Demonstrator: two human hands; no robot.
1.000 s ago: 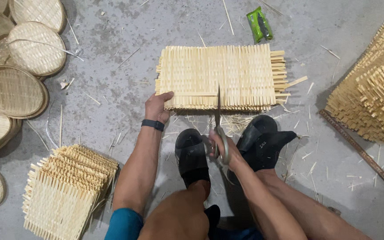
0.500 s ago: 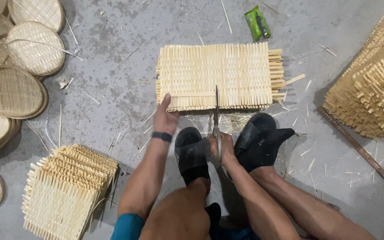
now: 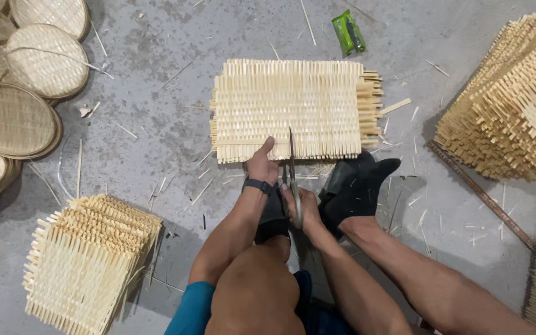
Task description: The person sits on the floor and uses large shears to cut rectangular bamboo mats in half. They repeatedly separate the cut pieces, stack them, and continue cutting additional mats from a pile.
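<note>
The woven bamboo mat [image 3: 293,110] lies flat on the concrete floor [image 3: 156,136], directly ahead of the person's feet. The left hand [image 3: 262,162] presses fingers-extended on the mat's near edge. The right hand [image 3: 299,201] is closed around the scissors [image 3: 293,170], whose blades point at that edge. Stacked mats [image 3: 88,260] and round trays [image 3: 13,118] lie left.

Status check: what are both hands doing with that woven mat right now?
Left hand presses the rectangular woven bamboo mat. Right hand grips metal shears at its near edge. Nothing in the way.
</note>
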